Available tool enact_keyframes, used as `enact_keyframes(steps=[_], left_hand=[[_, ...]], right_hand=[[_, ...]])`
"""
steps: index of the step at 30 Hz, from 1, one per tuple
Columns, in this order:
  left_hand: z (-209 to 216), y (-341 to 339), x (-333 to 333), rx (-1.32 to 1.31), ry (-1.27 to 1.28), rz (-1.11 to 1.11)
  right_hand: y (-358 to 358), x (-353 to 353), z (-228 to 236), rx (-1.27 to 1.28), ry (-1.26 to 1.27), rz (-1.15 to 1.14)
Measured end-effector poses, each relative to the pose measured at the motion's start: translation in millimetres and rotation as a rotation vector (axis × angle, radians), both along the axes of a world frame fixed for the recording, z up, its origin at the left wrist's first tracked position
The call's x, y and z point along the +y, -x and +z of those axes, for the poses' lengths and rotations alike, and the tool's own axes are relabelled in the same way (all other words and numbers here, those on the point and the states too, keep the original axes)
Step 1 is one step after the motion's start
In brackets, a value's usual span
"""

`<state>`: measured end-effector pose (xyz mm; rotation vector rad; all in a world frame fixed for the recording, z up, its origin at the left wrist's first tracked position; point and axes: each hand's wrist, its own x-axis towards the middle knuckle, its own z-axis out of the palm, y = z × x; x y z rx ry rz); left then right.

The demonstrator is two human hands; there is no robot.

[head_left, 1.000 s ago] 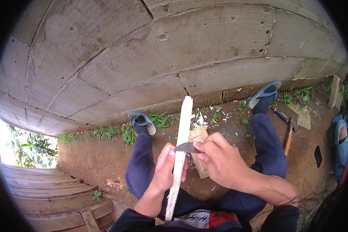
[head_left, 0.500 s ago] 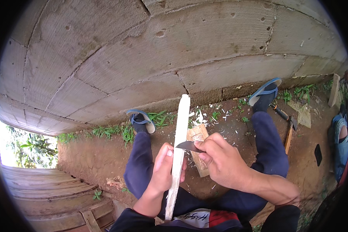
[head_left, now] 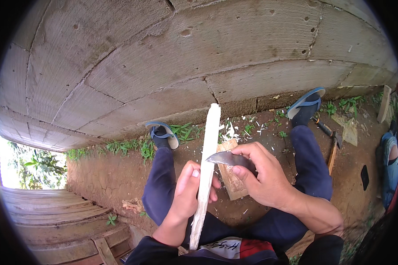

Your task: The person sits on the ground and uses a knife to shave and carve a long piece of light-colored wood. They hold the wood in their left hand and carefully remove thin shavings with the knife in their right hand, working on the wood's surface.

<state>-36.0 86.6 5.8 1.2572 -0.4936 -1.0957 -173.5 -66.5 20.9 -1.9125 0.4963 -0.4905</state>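
A long pale wooden stick [head_left: 206, 176] runs from my lap up and away from me, its lower end by my shirt. My left hand [head_left: 186, 194] is wrapped around it at about mid-length, thumb on top. In my right hand [head_left: 265, 176] is a dark curved knife [head_left: 234, 160], its tip at the stick's right edge just above my left hand. My right fingers cover the knife's grip. Beneath the knife, a rectangular wood block [head_left: 234, 187] lies on the ground between my legs, partly hidden by my right hand.
Pale shavings [head_left: 231, 131] litter the soil near the block wall [head_left: 172, 79]. A hammer [head_left: 333, 139] lies beyond my right knee, with a flat black piece [head_left: 364, 176] further right. Wooden planks [head_left: 53, 216] stand at the left. Another person's leg [head_left: 390, 163] shows at the far right.
My right hand has turned and shifted slightly right and up, showing more of the blade's flat side. The stick has tipped a little to the right, still in my left hand.
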Motion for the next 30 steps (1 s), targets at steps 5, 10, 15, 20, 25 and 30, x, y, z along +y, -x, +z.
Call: enact_keyframes(steps=[5,10,15,20,25,30], left_hand=[[1.6,-1.1,-1.4,-0.073,0.023,0.111],[5.6,-4.0,-0.6,0.080,0.147,0.125],[-0.3,-0.7,3.8,-0.060,0.201,0.078],[5.8,9.7,0.9,-0.176,0.092,0.155],[9.6,22.4,-0.2,-0.259,0.019,0.128],[6.5,42.4,14.2,-0.424,0.076,-0.025]], right_hand=[[-2.5,1.0,-4.3,-0.043,-0.065,0.106],[-1.8,10.1,0.7,-0.028,-0.032,0.110],[-4.9,10.4,0.4,-0.011,0.012,0.085],[-11.1,1.3,-1.6,-0.038,0.095,0.026],[-9.8,-12.9,-6.2,-0.090,0.250,-0.113],[-9.0,-34.5,-1.7,-0.287,0.093,-0.381]])
